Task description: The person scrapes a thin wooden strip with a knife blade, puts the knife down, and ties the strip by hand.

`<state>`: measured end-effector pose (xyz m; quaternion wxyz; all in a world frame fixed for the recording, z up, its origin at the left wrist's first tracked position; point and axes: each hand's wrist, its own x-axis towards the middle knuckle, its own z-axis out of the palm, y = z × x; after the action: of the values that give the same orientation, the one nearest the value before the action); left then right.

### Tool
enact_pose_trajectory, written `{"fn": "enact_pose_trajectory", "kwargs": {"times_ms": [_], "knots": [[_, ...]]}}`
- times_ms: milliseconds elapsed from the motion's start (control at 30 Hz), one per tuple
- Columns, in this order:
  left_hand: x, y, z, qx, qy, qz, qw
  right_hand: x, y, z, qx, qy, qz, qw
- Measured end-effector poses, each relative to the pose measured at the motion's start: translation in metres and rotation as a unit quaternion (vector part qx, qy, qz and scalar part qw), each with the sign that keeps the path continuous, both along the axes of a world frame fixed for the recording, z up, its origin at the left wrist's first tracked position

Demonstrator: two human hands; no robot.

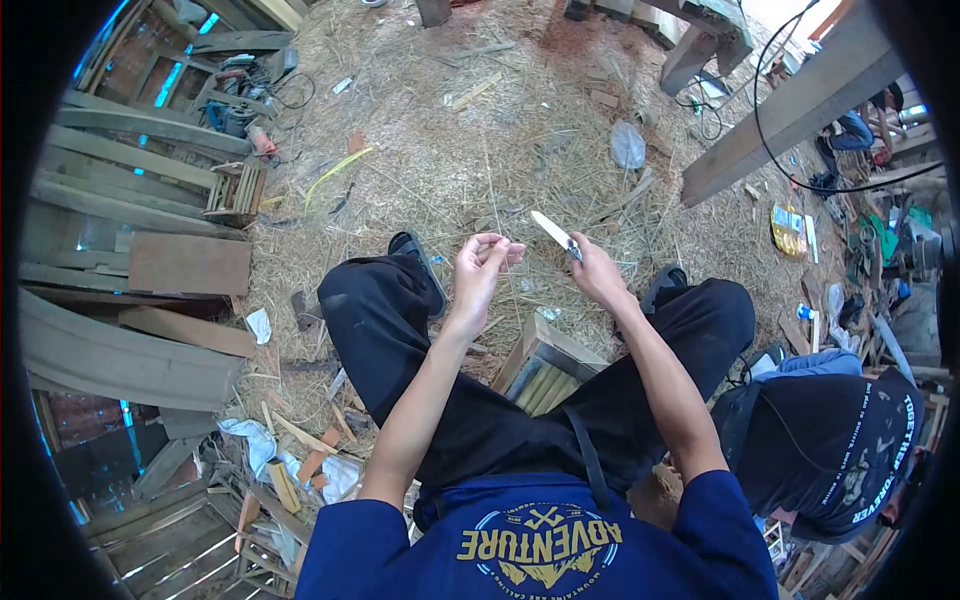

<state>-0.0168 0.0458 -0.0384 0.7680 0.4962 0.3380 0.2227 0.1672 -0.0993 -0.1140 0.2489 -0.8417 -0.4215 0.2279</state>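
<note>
My left hand (483, 268) is raised between my knees with thumb and fingers pinched together. A thin pale strand (494, 195) runs up from its fingertips; whether it is straw or a thin strip, I cannot tell. To its right, my right hand (597, 272) is closed around the dark handle of a knife (552, 231). The pale blade points up and to the left, apart from the left hand. Below both hands, between my legs, is a wooden box-like seat (545, 365) with slats.
Straw and shavings cover the ground (420, 120). Stacked boards (190, 265) line the left side. A wooden post (790, 110) slants at upper right with a black cable near it. Another person in a black shirt (840, 440) is close on my right.
</note>
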Motion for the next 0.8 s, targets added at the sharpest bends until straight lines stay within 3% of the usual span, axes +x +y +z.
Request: {"fn": "enact_pose_trajectory", "kwargs": {"times_ms": [200,333,400,567,667,733,800], "knots": [[-0.011,0.009,-0.001,0.007,0.001,0.027,1.000,-0.013,0.018,0.007,0.101,0.012,0.025,0.995],[-0.006,0.007,-0.008,0.016,0.009,0.001,1.000,-0.040,0.036,0.045,0.151,0.158,0.017,0.976],[-0.002,0.004,-0.014,-0.006,0.017,-0.033,0.999,-0.044,0.037,0.034,0.142,0.138,0.029,0.980],[0.006,0.002,-0.047,0.014,0.039,0.008,0.999,-0.037,0.044,-0.009,0.091,0.159,0.016,0.983],[0.010,0.011,-0.066,0.073,0.063,0.053,0.994,-0.046,0.064,0.021,0.084,0.227,-0.021,0.970],[0.008,0.016,-0.067,0.124,0.106,0.062,0.985,-0.050,0.074,0.023,0.065,0.212,0.005,0.975],[0.010,0.018,-0.062,0.080,0.088,0.097,0.988,-0.049,0.077,0.019,0.060,0.207,0.028,0.976]]}}
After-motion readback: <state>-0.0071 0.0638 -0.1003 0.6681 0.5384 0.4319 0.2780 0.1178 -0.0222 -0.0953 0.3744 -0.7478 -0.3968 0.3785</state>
